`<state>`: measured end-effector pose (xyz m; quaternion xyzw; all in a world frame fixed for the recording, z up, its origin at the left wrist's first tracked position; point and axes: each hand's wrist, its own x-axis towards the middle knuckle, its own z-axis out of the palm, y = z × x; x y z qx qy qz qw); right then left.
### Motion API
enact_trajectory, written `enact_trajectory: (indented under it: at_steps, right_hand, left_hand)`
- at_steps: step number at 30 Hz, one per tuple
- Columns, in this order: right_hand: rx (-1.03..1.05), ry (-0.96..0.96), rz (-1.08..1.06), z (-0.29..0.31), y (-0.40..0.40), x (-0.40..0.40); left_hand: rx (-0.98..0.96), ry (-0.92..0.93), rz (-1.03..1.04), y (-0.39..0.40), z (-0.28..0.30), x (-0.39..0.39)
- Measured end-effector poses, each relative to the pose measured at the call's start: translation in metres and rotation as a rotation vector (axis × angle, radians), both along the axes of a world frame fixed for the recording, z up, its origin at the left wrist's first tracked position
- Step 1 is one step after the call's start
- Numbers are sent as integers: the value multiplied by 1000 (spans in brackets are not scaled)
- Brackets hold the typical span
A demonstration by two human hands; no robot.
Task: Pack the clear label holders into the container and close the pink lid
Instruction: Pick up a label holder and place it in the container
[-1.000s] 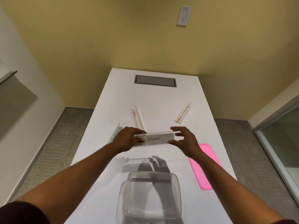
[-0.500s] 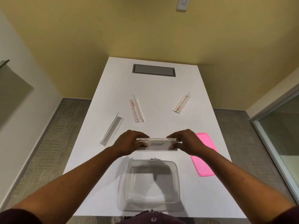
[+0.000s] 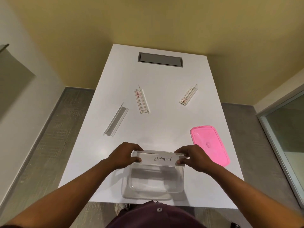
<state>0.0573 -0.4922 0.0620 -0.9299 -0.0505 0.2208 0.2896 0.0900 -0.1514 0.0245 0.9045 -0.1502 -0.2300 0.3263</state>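
Note:
A clear label holder (image 3: 158,159) marked ELEPHANT is held level by both ends, my left hand (image 3: 124,155) on its left end and my right hand (image 3: 193,157) on its right. It hangs over the far rim of the clear container (image 3: 154,189), which stands open at the table's near edge. The pink lid (image 3: 209,144) lies flat to the right of the container. Three more clear holders lie farther out: one at the left (image 3: 116,120), one in the middle (image 3: 141,99), one at the right (image 3: 188,95).
The white table (image 3: 164,125) has a grey cable hatch (image 3: 160,60) near its far end. Yellow walls stand behind it, a glass partition at the right, grey carpet on both sides.
Both hands have brought the ELEPHANT holder toward me, from mid-table to just above the container's far rim. The other holders and the lid have stayed where they were.

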Motion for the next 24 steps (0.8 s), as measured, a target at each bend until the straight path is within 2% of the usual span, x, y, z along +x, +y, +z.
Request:
enact_trajectory:
  at_steps: [8,12,18,24]
  right_hand:
    - [-180,5,147,-28,24,-10]
    - [-311,-8,191,-41,36,-10]
    - [-479,-54,297,-57,55,-11]
    - [-497,-46,276,-69,61,-16]
  left_hand:
    - [272,-164,-143,-5,-16,-13]
    - [449,-266,-290,-10,-25,-19]
    - [608,-292,-335,-18,-33,-26]
    - [696,-293,-333,-26,-35,-27]
